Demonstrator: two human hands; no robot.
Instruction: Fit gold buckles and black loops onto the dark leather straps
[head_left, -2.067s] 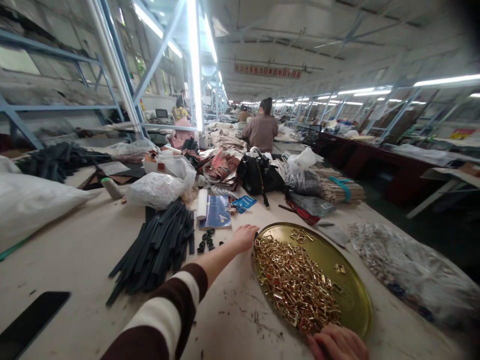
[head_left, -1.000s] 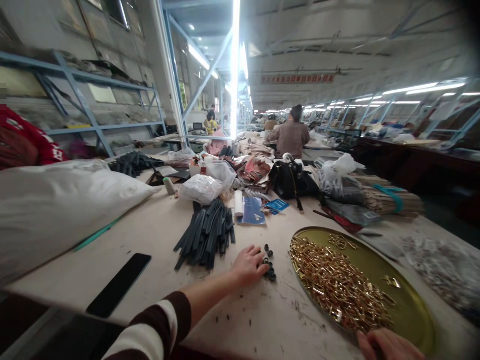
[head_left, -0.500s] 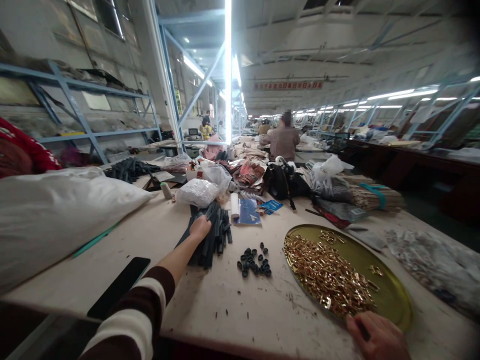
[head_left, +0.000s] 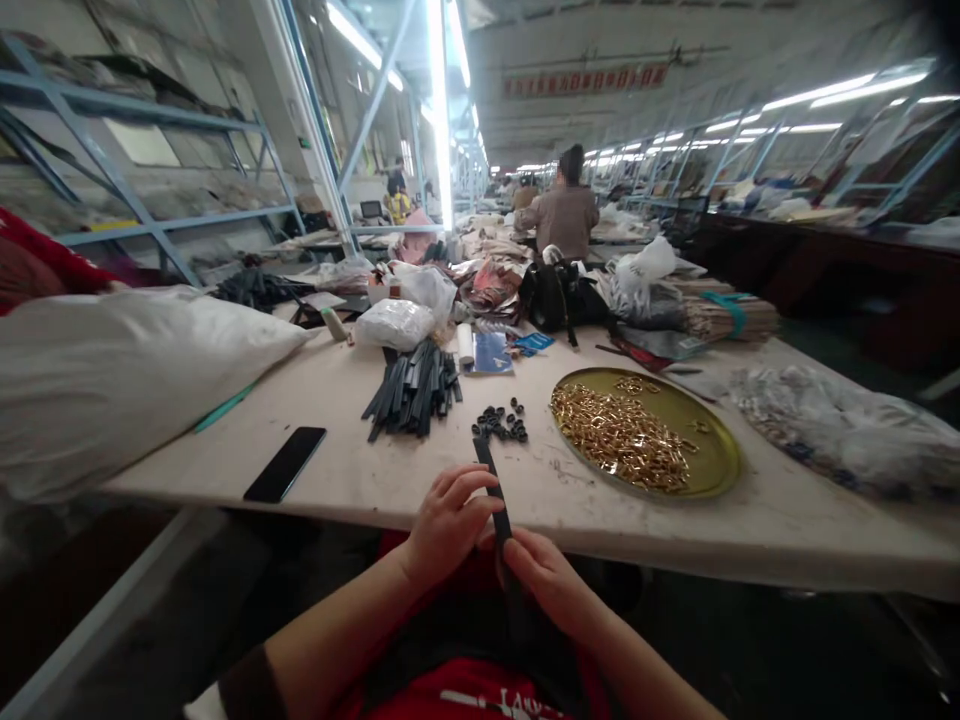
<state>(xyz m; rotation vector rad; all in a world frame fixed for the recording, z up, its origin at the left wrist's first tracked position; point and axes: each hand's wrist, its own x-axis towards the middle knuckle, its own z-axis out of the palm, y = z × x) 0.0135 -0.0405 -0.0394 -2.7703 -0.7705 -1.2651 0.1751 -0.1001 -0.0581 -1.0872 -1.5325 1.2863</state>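
A single dark strap (head_left: 486, 462) stands tilted between my hands at the table's front edge. My left hand (head_left: 451, 522) pinches it around the middle, fingers curled against its side. Lower down, my right hand (head_left: 553, 582) grips the same strap with the thumb on top; its lower part fades into the dark over my lap. Beyond them lies a pile of similar dark straps (head_left: 416, 390). Small black rings (head_left: 502, 422) are loosely heaped just past the strap's upper end. To the right, a round gold tray (head_left: 716, 455) holds a mound of small gold metal fittings (head_left: 630, 435).
A phone (head_left: 285, 464) lies at the left near the table edge, beside a large white sack (head_left: 135, 380). Plastic bags (head_left: 397, 324), a blue booklet (head_left: 491, 354) and a black bag (head_left: 562, 295) line the back. A clear bag of parts (head_left: 840, 420) sits right.
My left hand has come back from the strap pile with one strap. My right hand has left the tray's edge and now holds that strap too. The view has tilted down.
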